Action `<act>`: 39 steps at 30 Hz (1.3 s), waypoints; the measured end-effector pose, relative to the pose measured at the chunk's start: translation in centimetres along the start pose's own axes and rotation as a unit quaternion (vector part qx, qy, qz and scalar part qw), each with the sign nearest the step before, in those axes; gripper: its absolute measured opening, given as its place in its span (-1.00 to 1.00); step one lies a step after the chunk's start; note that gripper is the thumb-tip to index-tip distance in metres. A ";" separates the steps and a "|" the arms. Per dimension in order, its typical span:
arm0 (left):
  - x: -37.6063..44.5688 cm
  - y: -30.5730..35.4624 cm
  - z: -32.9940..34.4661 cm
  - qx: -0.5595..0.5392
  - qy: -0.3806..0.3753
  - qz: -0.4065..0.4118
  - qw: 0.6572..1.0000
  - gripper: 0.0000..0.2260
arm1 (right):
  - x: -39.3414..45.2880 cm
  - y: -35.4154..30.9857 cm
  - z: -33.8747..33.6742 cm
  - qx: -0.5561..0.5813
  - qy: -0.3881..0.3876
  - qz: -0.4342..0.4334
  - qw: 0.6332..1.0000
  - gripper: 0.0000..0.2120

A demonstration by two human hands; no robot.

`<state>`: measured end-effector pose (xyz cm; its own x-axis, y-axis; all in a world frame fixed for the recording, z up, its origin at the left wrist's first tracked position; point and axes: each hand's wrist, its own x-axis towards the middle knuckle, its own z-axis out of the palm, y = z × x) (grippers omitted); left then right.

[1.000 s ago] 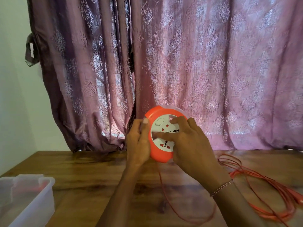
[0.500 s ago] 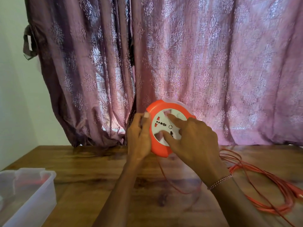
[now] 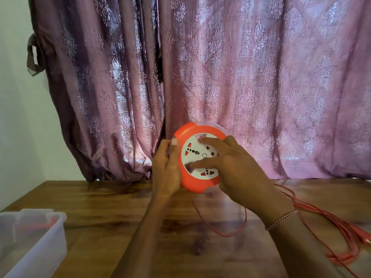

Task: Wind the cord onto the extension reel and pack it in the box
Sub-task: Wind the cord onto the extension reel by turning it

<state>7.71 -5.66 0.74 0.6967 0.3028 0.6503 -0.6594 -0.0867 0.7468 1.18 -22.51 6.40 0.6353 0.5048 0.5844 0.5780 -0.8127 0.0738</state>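
Observation:
A round orange extension reel [image 3: 195, 182] with a white socket face is held upright above the wooden table [image 3: 112, 199]. My left hand [image 3: 167, 169] grips its left rim, thumb on the orange edge. My right hand [image 3: 233, 169] lies over the white face, fingers pressed into its recesses. A thin orange cord [image 3: 220, 231] hangs from the reel's underside, loops over the table and runs to a loose pile [image 3: 341, 237] at the right. A clear plastic box [image 3: 30, 239] stands at the lower left.
A purple patterned curtain [image 3: 220, 77] hangs right behind the table's far edge. A pale wall [image 3: 16, 117] runs along the left. Something orange lies inside the clear box. The cord pile reaches the table's right edge.
The white socket face has turned under my right hand's fingers. The loop of cord under the reel has become shorter and drawn in toward it. My left hand keeps its hold.

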 end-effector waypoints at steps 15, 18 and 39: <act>-0.3 0.1 0.3 0.032 0.008 -0.004 0.999 -0.69 | -0.5 -0.6 0.9 -0.058 0.046 0.078 0.994 -0.45; -0.3 0.2 0.3 0.030 0.009 -0.005 1.000 -0.69 | -0.5 -0.4 1.3 -0.046 0.088 0.113 0.989 -0.42; -0.2 0.3 0.1 0.047 0.013 0.005 0.999 -0.60 | -0.1 -0.3 0.9 -0.009 0.049 0.028 0.998 -0.48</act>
<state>7.42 -5.79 0.80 0.6815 0.3251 0.6556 -0.6366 -0.1785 0.7503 1.47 -22.06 5.58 0.6127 0.4291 0.6636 0.5332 -0.8443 0.0537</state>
